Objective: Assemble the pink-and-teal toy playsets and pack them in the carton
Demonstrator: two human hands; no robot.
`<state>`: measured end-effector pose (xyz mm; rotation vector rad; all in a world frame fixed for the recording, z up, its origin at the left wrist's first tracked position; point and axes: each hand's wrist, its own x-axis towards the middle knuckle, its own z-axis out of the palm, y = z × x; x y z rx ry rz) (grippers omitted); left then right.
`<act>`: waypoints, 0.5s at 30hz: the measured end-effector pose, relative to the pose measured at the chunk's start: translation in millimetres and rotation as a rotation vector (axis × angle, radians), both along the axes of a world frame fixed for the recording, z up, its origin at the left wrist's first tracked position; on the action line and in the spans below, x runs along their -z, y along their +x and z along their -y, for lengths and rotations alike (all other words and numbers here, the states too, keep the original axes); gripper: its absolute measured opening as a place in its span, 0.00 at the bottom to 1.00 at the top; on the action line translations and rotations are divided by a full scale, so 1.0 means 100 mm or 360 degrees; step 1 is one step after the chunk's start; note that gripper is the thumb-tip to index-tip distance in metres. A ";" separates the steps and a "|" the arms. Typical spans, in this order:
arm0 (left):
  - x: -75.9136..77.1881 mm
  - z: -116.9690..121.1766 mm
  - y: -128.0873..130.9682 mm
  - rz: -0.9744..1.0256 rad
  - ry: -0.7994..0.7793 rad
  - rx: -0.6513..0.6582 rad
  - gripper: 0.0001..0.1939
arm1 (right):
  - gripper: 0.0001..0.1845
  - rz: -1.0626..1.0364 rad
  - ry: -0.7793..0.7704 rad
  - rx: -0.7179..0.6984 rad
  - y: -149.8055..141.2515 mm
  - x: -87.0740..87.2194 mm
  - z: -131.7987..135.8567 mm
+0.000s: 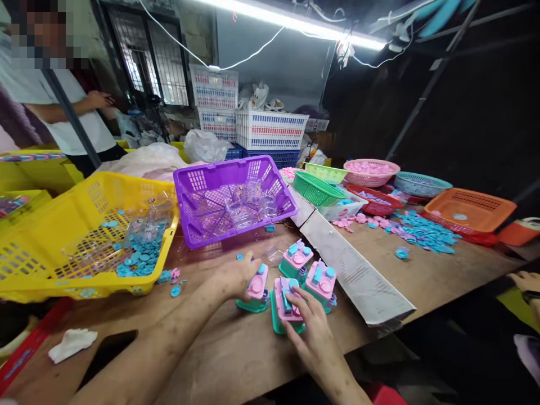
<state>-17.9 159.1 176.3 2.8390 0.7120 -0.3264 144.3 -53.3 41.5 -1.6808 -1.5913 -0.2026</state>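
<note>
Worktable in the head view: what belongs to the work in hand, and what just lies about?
In hand, by the look of it:
- left toy, touched by the left hand
- front toy, touched by the right hand
- rear toy and right toy, beside them

Probably just lying about:
- crumpled white tissue
- flat dark object

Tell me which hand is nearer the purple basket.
Left. Left hand is just in front of the basket; right hand is farther off, on the frontmost toy.

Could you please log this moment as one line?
left hand: at leftmost toy | right hand: on nearest toy | purple basket: beyond toys | yellow basket: at left
</note>
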 end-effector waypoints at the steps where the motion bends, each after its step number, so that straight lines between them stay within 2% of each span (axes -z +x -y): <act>1: 0.00 0.11 -0.14 -0.0030 0.0037 -0.0079 0.46 | 0.24 -0.0020 0.0007 -0.0036 -0.03 -0.02 0.04; 3: 0.05 0.34 -0.48 -0.0030 0.0076 -0.0274 0.46 | 0.25 -0.0064 0.0013 -0.0115 -0.12 -0.03 0.08; 5: 0.23 0.56 -0.88 0.0116 0.0044 -0.0512 0.45 | 0.27 -0.0118 -0.0015 -0.0226 -0.25 -0.03 0.09; 7: 0.52 0.73 -1.27 0.0410 -0.0048 -0.0684 0.49 | 0.32 -0.0141 -0.0051 -0.0431 -0.37 -0.05 0.06; 10: 1.01 0.89 -1.68 0.0982 -0.0224 -0.0870 0.64 | 0.39 -0.0086 -0.0055 -0.0774 -0.42 -0.20 -0.10; 12: 1.23 0.98 -1.79 0.1394 -0.0410 -0.0995 0.68 | 0.35 -0.0045 -0.0066 -0.0785 -0.34 -0.42 -0.38; 13: 1.30 1.03 -1.79 0.1535 -0.0487 -0.1049 0.66 | 0.29 -0.0023 -0.0080 -0.0743 -0.28 -0.56 -0.59; 15: 1.33 1.10 -1.75 0.1662 -0.0567 -0.1138 0.53 | 0.19 0.0055 -0.0124 -0.0660 -0.13 -0.86 -1.16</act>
